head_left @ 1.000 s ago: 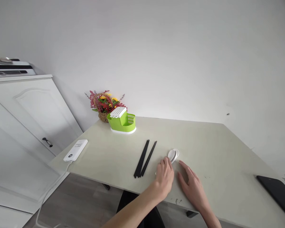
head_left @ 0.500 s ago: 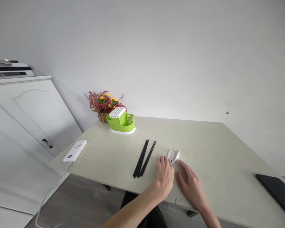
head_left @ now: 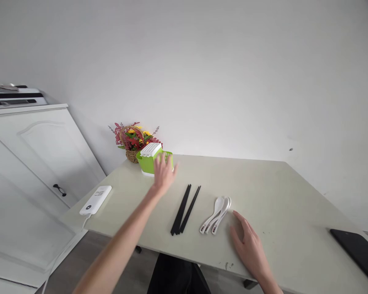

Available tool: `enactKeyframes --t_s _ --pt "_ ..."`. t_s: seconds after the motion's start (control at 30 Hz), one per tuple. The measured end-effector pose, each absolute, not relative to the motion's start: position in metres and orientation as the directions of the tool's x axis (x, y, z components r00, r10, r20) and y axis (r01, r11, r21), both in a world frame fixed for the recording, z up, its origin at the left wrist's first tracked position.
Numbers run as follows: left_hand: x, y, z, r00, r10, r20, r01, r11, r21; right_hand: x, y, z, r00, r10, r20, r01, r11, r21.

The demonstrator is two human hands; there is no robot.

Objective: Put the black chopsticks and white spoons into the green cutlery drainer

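Left hand (head_left: 164, 175): gone from the white spoons (head_left: 225, 204) now and up at the green holder (head_left: 146, 164); it looks fuzzy, so it seems to be moving fast; the fingers are spread apart and I see nothing in them; I cannot tell if they touch the holder or are only in front of it.
White spoons: three of them on the desk (head_left: 248, 183), just to the left of my other hand; I can see the whole handles now, with little marks on the ends; the scoops bunch up at the far end and the handles spread out a bit at the near end; I think that means they are let go and lie together.
Right hand (head_left: 250, 247): in about the same spot as a moment ago; thumb and fingers are apart, with nothing between them; the fingertips are just beside the spoons.
Black chopsticks (head_left: 180, 210): to the left of the spoons, in two bunches close at the near end; they have not moved, and no hand is on them.
Green holder: standing up near the back, with flowers (head_left: 131, 141) behind it; it stays put; the near part of it is partly hidden by my fingers.
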State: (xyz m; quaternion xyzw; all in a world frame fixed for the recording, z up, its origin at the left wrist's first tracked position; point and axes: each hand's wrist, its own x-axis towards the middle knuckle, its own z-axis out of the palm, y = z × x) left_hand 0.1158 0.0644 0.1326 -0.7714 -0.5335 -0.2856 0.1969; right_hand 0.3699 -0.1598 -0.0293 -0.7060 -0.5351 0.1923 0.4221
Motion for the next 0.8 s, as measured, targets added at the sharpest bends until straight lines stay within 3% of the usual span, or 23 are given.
enactKeyframes --t_s 0.1,0.2,0.3,0.57,0.8 --pt "0.064 0.11 0.151 0.091 0.725 0.683 0.98 -0.185 0.067 0.37 -0.159 -0.03 0.364 0.917 0.166 0.587 -0.087 -0.805" --pt "0.031 0.132 0.15 0.008 0.81 0.587 0.986 -0.105 0.131 0.371 -0.158 -0.032 0.357 0.92 0.165 0.591 -0.085 -0.802" --pt "0.02 0.137 0.144 0.057 0.867 0.495 0.977 -0.151 0.153 0.372 -0.157 -0.033 0.361 0.919 0.159 0.586 -0.091 -0.805" --pt "0.06 0.118 0.137 0.295 0.859 0.418 0.914 -0.382 0.14 0.372 -0.16 -0.032 0.374 0.917 0.137 0.571 -0.111 -0.813" --pt "0.13 0.1 0.121 0.459 0.778 0.429 0.828 -0.549 0.11 0.373 -0.162 -0.029 0.369 0.92 0.131 0.595 -0.126 -0.794"
